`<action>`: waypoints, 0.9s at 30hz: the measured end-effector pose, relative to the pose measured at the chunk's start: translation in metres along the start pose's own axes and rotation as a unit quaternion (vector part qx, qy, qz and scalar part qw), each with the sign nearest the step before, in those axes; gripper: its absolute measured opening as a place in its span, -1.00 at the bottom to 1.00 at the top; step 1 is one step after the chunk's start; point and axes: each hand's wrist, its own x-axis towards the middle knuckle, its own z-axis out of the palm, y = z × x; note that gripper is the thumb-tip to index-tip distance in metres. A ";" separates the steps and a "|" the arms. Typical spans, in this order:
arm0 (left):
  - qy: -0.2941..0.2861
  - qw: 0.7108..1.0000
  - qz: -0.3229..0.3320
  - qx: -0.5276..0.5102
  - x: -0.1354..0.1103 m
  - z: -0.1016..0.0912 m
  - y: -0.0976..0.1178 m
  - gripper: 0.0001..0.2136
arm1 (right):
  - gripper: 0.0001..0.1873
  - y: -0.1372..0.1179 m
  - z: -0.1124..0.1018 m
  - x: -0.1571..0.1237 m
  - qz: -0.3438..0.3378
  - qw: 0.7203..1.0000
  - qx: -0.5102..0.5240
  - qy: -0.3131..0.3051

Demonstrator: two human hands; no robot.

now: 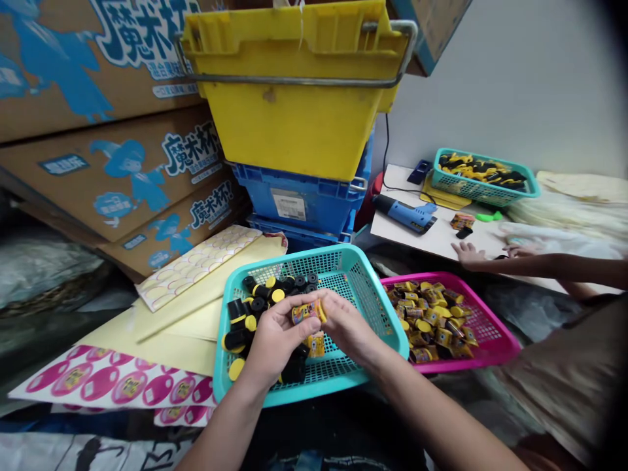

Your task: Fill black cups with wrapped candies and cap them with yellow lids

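Observation:
Over a teal plastic basket, my left hand grips a small canister with a printed yellow-orange label. My right hand pinches the canister's right end, close to its yellow cap. Inside the basket, black canisters with yellow caps crowd the left side, some upright and some lying over. Below my hands lies an orange printed piece, partly hidden by my fingers. Labelled yellow canisters fill much of a pink basket to the right.
Sheets of pink round stickers and yellow paper lie left. Yellow and blue crates stand stacked ahead, beside printed cartons. On the white table are a blue heat gun, another teal basket and a co-worker's hands.

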 end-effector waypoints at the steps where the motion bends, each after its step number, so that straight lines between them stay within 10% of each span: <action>1: -0.001 1.000 -0.003 0.000 0.000 0.001 -0.001 -0.69 | -0.61 -0.002 -0.001 -0.001 -0.015 1.000 -0.012 -0.001; 9: -0.067 0.995 -0.037 -0.064 -0.006 0.003 0.008 -0.68 | -0.65 -0.029 -0.006 -0.022 -0.219 0.889 -0.400 0.034; 27: 0.035 0.976 -0.153 -0.153 -0.003 0.012 0.000 -0.65 | -0.63 -0.028 -0.013 -0.032 -0.227 0.907 -0.352 0.043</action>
